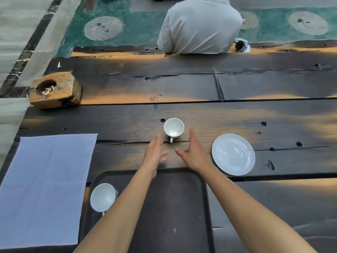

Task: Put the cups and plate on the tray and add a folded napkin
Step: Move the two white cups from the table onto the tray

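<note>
A dark tray (175, 207) lies at the near edge of the wooden table. One white cup (103, 197) stands on the tray's left side, partly behind my left forearm. A second white cup (173, 129) stands on the table beyond the tray, its handle pointing toward me. My left hand (154, 153) and my right hand (193, 152) reach out on either side of that cup, just short of it, fingers straight and holding nothing. A white plate (233, 154) lies on the table to the right. A pale blue napkin (45, 187) lies unfolded at the left.
A wooden block ashtray (54, 89) with cigarette butts sits at the far left of the table. A person in a light shirt (199, 26) sits with their back to me at the far edge. The table (273, 115) has cracks and holes.
</note>
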### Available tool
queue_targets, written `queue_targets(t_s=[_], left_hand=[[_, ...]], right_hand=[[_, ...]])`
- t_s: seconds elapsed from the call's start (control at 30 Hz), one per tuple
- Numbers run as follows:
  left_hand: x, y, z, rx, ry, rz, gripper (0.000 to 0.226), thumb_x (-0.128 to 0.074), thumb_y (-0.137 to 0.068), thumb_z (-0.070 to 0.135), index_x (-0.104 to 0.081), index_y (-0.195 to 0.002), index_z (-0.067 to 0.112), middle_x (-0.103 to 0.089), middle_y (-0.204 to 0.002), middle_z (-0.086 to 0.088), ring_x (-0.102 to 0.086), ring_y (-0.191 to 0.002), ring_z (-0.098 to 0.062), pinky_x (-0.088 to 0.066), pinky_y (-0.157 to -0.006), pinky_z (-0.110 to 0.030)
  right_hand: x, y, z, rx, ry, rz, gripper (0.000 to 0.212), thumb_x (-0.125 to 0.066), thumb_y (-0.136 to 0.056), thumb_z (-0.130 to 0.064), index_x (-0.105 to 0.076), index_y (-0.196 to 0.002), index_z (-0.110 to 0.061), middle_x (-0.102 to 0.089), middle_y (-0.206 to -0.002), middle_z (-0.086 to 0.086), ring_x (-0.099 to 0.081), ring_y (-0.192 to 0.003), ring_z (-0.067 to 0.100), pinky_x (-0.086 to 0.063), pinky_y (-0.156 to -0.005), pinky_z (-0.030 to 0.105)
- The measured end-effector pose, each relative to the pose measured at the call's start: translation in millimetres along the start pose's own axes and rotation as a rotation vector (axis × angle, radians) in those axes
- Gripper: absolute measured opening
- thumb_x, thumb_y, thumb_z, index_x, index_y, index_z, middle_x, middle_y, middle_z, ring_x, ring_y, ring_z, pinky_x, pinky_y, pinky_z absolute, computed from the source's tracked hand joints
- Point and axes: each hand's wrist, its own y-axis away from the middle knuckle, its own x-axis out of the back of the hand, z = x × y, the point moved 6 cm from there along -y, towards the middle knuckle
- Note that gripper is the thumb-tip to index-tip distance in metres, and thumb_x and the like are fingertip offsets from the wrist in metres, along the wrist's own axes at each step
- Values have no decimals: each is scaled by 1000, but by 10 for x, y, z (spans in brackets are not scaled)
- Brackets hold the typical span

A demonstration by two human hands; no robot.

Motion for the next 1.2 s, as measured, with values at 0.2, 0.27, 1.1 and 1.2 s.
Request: queue_targets(t_s=[0.2,0.27,1.1,1.2], left_hand=[[-47,-318,60,13,-32,-18,59,-35,-104,57,-32,-157,32,-47,-156,5,-69,-98,-16,-57,-95,-42],[-85,-392,68,22,-35,-44,58,-35,-104,58,-31,-157,34,-45,-157,6,-69,-96,-14,-56,-96,-42],[-287,-671,44,76,18,-116,51,-35,-106,56,-45,-150,33,-60,-141,4,-70,-112,-22,-60,-80,-33],[-299,-662,55,71,21,-126,50,-35,-105,56,-46,-148,34,-64,-131,6,-74,-103,-20,-61,-82,-33]], right_hand=[[-115,-281,-57,-5,-40,21,113,-74,-86,-37,9,-160,-19,-49,-150,9,-59,-124,31,-44,-107,43],[-162,-348,-52,-23,-69,25,117,-75,-86,-37,16,-159,-21,-49,-151,9,-58,-126,32,-43,-108,44],[-371,-740,99,-44,-174,42,103,-74,-86,-27,-1,-158,-27,-57,-138,0,-61,-118,24,-48,-103,43],[-357,-765,102,-49,-215,75,89,-74,-85,-26,-16,-153,-27,-61,-125,-5,-63,-110,23,-51,-91,38]])
